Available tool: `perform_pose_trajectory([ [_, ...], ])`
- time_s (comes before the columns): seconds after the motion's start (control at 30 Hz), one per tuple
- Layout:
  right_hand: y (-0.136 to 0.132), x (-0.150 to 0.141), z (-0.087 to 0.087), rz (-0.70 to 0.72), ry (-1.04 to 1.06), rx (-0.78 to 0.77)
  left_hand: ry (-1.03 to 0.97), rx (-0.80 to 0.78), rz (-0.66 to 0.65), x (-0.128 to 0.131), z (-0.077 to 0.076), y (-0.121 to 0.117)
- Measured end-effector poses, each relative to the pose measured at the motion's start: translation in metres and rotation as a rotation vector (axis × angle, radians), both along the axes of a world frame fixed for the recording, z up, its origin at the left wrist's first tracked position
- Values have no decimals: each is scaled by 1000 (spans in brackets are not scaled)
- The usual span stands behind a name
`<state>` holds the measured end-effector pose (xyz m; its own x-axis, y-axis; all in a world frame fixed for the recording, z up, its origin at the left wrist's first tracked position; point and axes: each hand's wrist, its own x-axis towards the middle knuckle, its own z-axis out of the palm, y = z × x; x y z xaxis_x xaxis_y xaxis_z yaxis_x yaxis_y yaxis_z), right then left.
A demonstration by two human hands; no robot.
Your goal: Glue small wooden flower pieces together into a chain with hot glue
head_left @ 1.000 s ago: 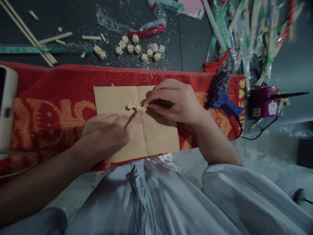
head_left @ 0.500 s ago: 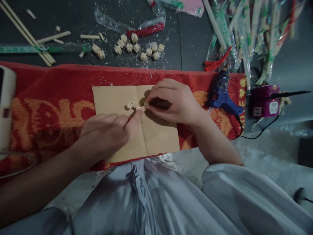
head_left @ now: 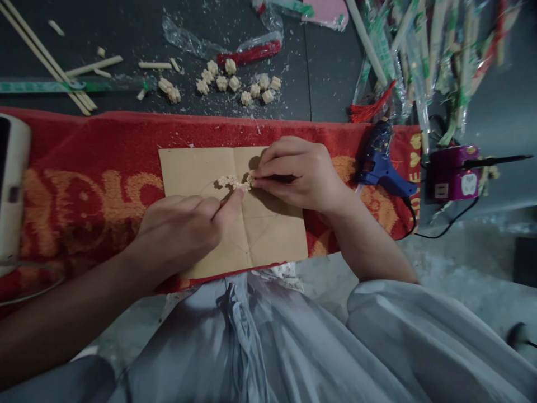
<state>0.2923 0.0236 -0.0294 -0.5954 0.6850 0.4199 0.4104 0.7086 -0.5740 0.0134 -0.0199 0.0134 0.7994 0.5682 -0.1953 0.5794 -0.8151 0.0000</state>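
A short row of small pale flower-shaped pieces (head_left: 229,181) lies on a creased tan paper sheet (head_left: 201,162) with faint pencil lines. My left hand (head_left: 184,221) comes in from the lower left, its index finger stretched out and pressing down the right part of the row, the other fingers curled under. At the row's right end, my right hand (head_left: 296,172) pinches a small pale piece between thumb and fingers; the fingertips hide most of it. That piece is right beside the row, and I cannot tell whether they are joined.
Several pale stick clusters (head_left: 222,83) and cut sticks (head_left: 155,65) lie on the dark table behind the red towel (head_left: 84,134). A blue glue gun (head_left: 384,165) rests at right, by a purple box (head_left: 455,174). Wrapped sticks (head_left: 436,45) fill the upper right.
My right hand has shifted very slightly to the right and down, still pinching at the row's end. My left index finger stays on the row.
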Motion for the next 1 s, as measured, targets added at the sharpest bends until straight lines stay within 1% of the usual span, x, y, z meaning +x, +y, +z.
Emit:
perform_pose_trajectory([
  [0.17, 0, -1, 0, -24, 22, 9, 23, -23, 13, 1, 1, 0],
  [0.33, -1, -1, 1, -48, -13, -33, -47, -71, 67, -1, -3, -1],
  [0.53, 1, 2, 2, -14, -36, -15, 30, -95, 61, -2, 1, -1],
  [0.63, 2, 2, 1, -7, -20, -11, 14, -119, 84, -1, 2, 0],
  [0.83, -1, 1, 1, -27, -49, -17, 4, -84, 45, -2, 1, 1],
  [1.0, 0, 0, 1, -33, -36, -1, 45, -86, 39, 0, 3, 1],
])
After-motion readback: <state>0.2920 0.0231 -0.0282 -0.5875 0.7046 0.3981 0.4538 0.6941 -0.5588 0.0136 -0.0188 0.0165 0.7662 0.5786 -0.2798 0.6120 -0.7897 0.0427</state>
